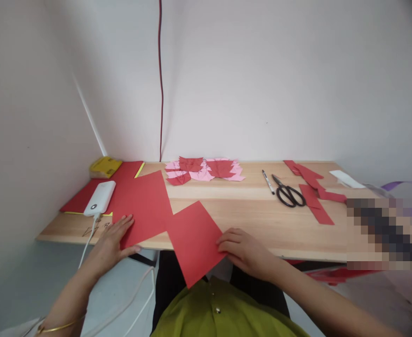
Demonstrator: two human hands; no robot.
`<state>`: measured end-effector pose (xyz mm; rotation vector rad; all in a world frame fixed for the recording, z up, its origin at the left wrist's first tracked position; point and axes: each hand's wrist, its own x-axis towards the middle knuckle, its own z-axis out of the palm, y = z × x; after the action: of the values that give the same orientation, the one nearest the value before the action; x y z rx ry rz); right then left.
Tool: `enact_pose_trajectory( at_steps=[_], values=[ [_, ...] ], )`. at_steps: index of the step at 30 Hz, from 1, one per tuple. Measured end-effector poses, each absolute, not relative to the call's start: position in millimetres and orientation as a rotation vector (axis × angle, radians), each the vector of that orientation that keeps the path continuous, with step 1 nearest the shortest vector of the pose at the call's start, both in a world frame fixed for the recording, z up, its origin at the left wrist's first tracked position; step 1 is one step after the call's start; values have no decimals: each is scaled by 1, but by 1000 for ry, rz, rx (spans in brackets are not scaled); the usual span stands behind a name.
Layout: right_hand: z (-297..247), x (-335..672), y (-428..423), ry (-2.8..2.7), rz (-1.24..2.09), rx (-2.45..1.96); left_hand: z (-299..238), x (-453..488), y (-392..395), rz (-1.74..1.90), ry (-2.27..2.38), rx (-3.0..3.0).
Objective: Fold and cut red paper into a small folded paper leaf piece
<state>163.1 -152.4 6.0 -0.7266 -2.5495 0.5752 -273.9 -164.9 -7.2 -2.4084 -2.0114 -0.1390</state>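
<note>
A square sheet of red paper (195, 243) reaches out over the table's front edge, its near corner above my lap. My right hand (243, 250) grips it at the right corner, thumb hidden beneath. Farther left lies a larger sheet of red paper (144, 206), and its right edge meets the square. On its lower left edge my left hand (116, 241) rests with fingers stretched and thumb apart. Close to that hand is a white power bank (100, 197) with a cable plugged in, lying on darker red sheets (83, 195).
Pink and red cut paper pieces (206, 169) lie by the wall. To the right are a marker pen (268, 182), black-handled scissors (288, 193), red paper strips (314, 201) and a white strip (346, 179). A yellow packet (105, 167) sits at the back left.
</note>
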Motion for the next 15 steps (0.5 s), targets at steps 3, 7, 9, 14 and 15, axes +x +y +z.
enact_pose_trajectory(
  at_steps=[3, 7, 9, 14, 15],
  values=[
    [4, 181, -151, -2472, 628, -778, -11, -275, -174, -64, -1938, -2470],
    [0, 189, -151, -2421, 658, -792, -8, -283, -178, 23, -1917, -2529],
    [0, 189, -152, -2414, 660, -790, -1, -289, -176, 72, -1939, -2557],
    [-3, 188, -152, -2408, 642, -790, 19, -301, -162, 67, -2087, -2544],
    [-4, 187, -152, -2408, 635, -786, 21, -302, -159, 51, -2119, -2525]
  ],
)
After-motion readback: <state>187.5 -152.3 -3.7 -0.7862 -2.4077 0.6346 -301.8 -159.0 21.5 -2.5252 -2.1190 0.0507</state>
